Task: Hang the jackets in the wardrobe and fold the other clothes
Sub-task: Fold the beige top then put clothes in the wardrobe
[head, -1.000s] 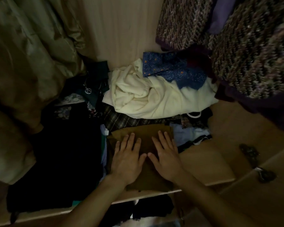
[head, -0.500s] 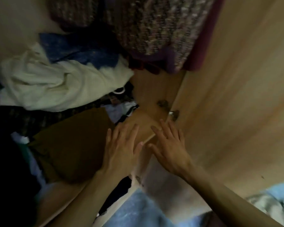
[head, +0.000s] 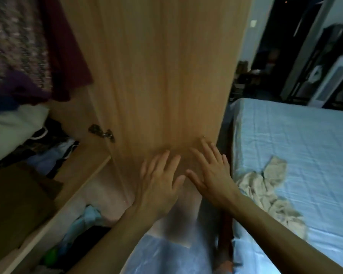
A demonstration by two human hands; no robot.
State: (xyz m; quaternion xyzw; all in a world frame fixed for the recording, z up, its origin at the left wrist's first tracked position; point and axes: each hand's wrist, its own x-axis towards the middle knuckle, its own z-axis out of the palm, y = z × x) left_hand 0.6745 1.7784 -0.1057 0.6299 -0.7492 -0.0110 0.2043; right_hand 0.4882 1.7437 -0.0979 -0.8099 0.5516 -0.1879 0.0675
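Wardrobe door (head: 162,80) swung open right in front, blocking the middle. Left hand (head: 158,186) and right hand (head: 212,175) side by side before it, fingers spread, holding nothing. Folded brown garment (head: 18,194) on the wardrobe shelf (head: 81,167) at left, more clothes piled behind. Crumpled beige cloth (head: 265,186) on the blue bed (head: 297,147) at right.

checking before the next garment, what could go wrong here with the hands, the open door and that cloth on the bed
1. The open wardrobe door stands between the hands and the bed; the right hand could knock it while reaching across.
2. The beige garment lies crumpled near the bed's edge and might slide off if tugged.
3. The shelf pile looks loose and could spill.
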